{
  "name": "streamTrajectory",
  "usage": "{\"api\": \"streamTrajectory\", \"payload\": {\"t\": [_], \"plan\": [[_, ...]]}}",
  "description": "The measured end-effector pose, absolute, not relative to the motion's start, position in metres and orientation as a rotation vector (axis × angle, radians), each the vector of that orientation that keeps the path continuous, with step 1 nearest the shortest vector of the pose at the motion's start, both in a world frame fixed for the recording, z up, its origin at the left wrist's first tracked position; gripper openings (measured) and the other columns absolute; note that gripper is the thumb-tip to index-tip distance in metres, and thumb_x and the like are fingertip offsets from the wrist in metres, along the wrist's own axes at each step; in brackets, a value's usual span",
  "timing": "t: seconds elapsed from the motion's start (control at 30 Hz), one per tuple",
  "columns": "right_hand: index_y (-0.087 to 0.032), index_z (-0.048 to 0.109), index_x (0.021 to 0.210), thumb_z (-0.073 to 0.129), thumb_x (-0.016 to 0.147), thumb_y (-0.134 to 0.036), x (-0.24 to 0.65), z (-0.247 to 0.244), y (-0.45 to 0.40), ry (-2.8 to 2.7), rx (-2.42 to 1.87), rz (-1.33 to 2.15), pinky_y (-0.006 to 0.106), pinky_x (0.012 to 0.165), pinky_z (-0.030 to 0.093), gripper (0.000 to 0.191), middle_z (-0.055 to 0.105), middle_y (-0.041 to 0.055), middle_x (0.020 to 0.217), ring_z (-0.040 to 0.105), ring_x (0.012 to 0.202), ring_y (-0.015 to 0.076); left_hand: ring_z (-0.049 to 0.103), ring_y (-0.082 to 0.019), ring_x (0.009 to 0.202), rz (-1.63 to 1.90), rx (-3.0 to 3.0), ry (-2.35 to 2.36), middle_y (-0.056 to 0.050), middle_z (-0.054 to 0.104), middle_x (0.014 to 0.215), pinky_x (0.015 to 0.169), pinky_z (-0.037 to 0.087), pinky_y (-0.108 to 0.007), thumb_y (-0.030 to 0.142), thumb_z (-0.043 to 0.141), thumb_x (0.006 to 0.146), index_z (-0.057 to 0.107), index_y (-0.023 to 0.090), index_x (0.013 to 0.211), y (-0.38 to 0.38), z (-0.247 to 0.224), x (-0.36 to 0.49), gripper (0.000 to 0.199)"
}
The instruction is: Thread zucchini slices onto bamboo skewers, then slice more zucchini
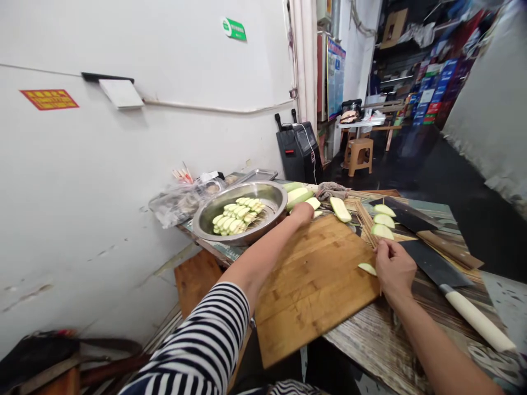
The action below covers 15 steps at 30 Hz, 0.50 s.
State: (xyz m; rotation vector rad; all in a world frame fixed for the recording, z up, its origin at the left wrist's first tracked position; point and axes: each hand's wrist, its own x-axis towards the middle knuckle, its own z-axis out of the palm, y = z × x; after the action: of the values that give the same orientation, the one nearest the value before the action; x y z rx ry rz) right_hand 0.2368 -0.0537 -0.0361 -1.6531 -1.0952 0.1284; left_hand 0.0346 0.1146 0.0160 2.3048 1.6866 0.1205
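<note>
At the far edge of the wooden cutting board (317,274), my left hand (303,213) reaches to the pale green zucchini pieces (299,196). Its fingers are hidden behind the back of the hand, so any grip is out of sight. My right hand (396,267) is closed in a pinch on thin bamboo skewers (365,219) at the board's right side. Beside it lies a small zucchini slice (368,269) on the board. Several half-round slices (383,220) lie in a row just beyond this hand. Another cut zucchini piece (340,209) rests past the board.
A metal basin (198,225) of skewered zucchini slices (239,215) stands left of the board. Two cleavers, one with a brown handle (448,248) and one with a white handle (480,319), lie at the right. A grey cloth (331,190) and plastic bags (177,203) sit farther back.
</note>
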Motion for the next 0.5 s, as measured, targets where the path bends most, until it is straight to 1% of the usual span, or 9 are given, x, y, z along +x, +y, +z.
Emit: {"api": "streamTrajectory", "payload": {"t": [0.07, 0.13, 0.2, 0.27, 0.37, 0.5], "plan": [[-0.016, 0.065, 0.071, 0.045, 0.079, -0.036, 0.238, -0.036, -0.054, -1.092, -1.657, 0.124, 0.031, 0.058, 0.037, 0.029, 0.064, 0.0071, 0.063, 0.054, 0.057, 0.0198, 0.043, -0.03, 0.116, 0.092, 2.411, 1.686, -0.013, 0.058, 0.116, 0.1, 0.03, -0.037, 0.021, 0.063, 0.075, 0.069, 0.019, 0.103, 0.12, 0.017, 0.038, 0.029], [-0.017, 0.064, 0.07, 0.045, 0.079, -0.036, 0.239, -0.036, -0.054, -1.093, -1.656, 0.118, 0.031, 0.058, 0.037, 0.029, 0.064, 0.0069, 0.063, 0.054, 0.056, 0.0194, 0.039, -0.031, 0.119, 0.063, 2.494, 1.691, -0.014, 0.054, 0.121, 0.102, 0.027, -0.039, 0.025, 0.062, 0.076, 0.066, 0.019, 0.108, 0.125, 0.015, 0.043, 0.033], [-0.017, 0.064, 0.07, 0.045, 0.079, -0.037, 0.239, -0.037, -0.054, -1.096, -1.653, 0.108, 0.031, 0.059, 0.038, 0.029, 0.065, 0.0072, 0.064, 0.054, 0.057, 0.0194, 0.037, -0.033, 0.12, 0.032, 2.54, 1.704, -0.016, 0.051, 0.122, 0.102, 0.026, -0.042, 0.03, 0.063, 0.076, 0.066, 0.018, 0.108, 0.129, 0.011, 0.049, 0.035], [-0.017, 0.064, 0.07, 0.045, 0.08, -0.039, 0.238, -0.037, -0.054, -1.103, -1.649, 0.103, 0.031, 0.058, 0.038, 0.031, 0.065, 0.0075, 0.065, 0.054, 0.057, 0.0193, 0.036, -0.033, 0.12, 0.001, 2.564, 1.716, -0.016, 0.05, 0.123, 0.101, 0.026, -0.043, 0.032, 0.062, 0.076, 0.066, 0.017, 0.108, 0.132, 0.007, 0.053, 0.035], [-0.017, 0.065, 0.07, 0.044, 0.081, -0.039, 0.236, -0.037, -0.054, -1.108, -1.644, 0.103, 0.03, 0.057, 0.037, 0.032, 0.065, 0.0071, 0.063, 0.054, 0.055, 0.0187, 0.037, -0.031, 0.119, -0.038, 2.566, 1.731, -0.016, 0.05, 0.123, 0.1, 0.028, -0.04, 0.03, 0.063, 0.076, 0.065, 0.016, 0.106, 0.137, 0.005, 0.059, 0.033], [-0.018, 0.064, 0.069, 0.044, 0.081, -0.039, 0.236, -0.036, -0.054, -1.106, -1.645, 0.101, 0.029, 0.057, 0.037, 0.031, 0.064, 0.0065, 0.062, 0.053, 0.055, 0.0185, 0.041, -0.028, 0.117, -0.07, 2.523, 1.726, -0.017, 0.055, 0.115, 0.1, 0.029, -0.035, 0.031, 0.067, 0.072, 0.064, 0.013, 0.103, 0.14, 0.004, 0.064, 0.036]]}}
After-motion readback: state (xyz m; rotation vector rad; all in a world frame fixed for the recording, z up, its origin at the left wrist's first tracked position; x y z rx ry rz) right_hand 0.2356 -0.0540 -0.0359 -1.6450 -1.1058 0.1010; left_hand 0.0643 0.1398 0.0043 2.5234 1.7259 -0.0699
